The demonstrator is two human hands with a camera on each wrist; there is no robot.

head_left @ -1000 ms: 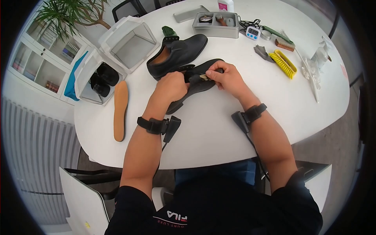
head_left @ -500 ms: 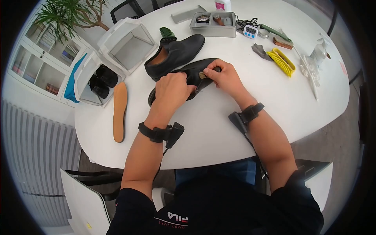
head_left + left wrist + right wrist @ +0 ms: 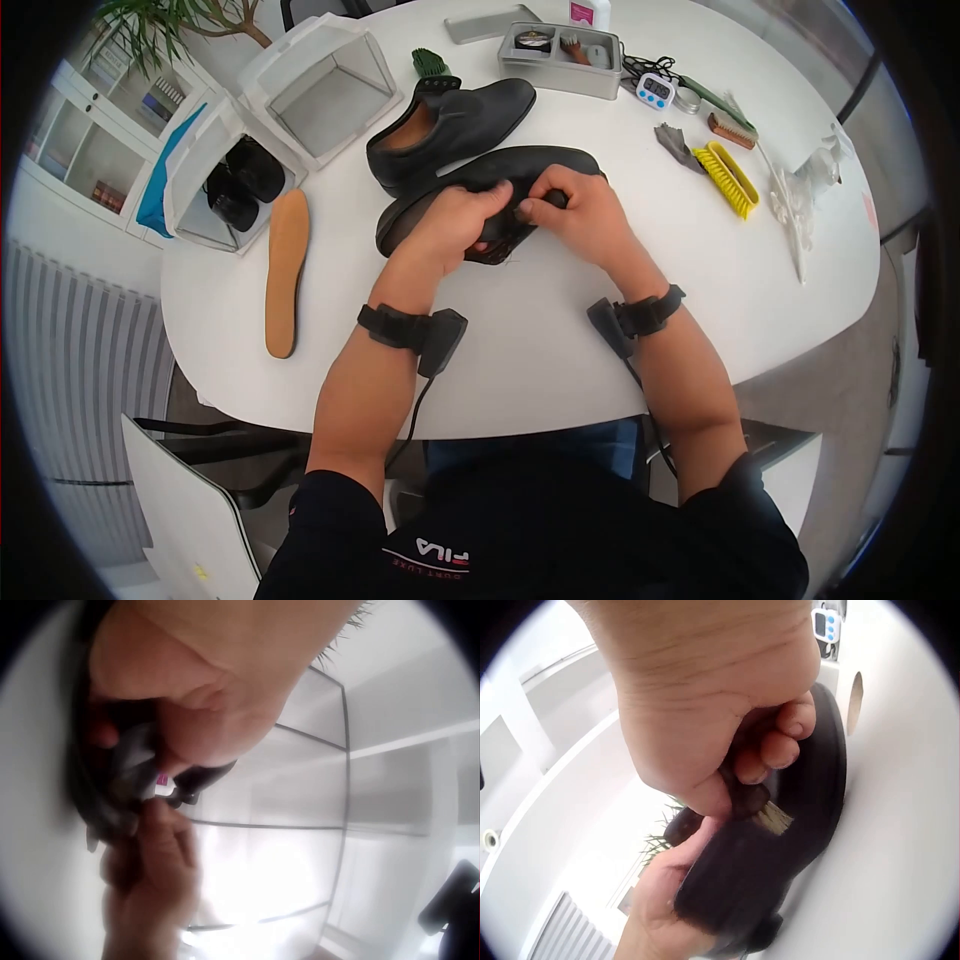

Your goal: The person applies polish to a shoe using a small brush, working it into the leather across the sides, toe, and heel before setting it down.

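A black leather shoe (image 3: 545, 160) lies tilted on its side near the table's middle. My left hand (image 3: 452, 225) grips its middle, thumb on top and fingers underneath. My right hand (image 3: 585, 222) pinches a small dark-handled brush; in the right wrist view its pale bristles (image 3: 775, 818) touch the shoe's dark surface (image 3: 742, 862). The left wrist view is blurred, with the right hand (image 3: 154, 870) close below the left hand (image 3: 202, 682). Just behind stands the other black shoe (image 3: 455, 125), upright.
An orange-tan insole (image 3: 288, 270) and clear shoe boxes (image 3: 335, 95) are at the left. A metal tin (image 3: 560, 70) stands at the back. To the right lie a timer (image 3: 655, 91), a grey cloth (image 3: 677, 147), a yellow brush (image 3: 727, 180) and a wooden brush (image 3: 732, 130).
The held shoe has been rolled over and shifted, with its toe further right. My left thumb has moved onto its upper side, and the brush bristles no longer show in the head view.
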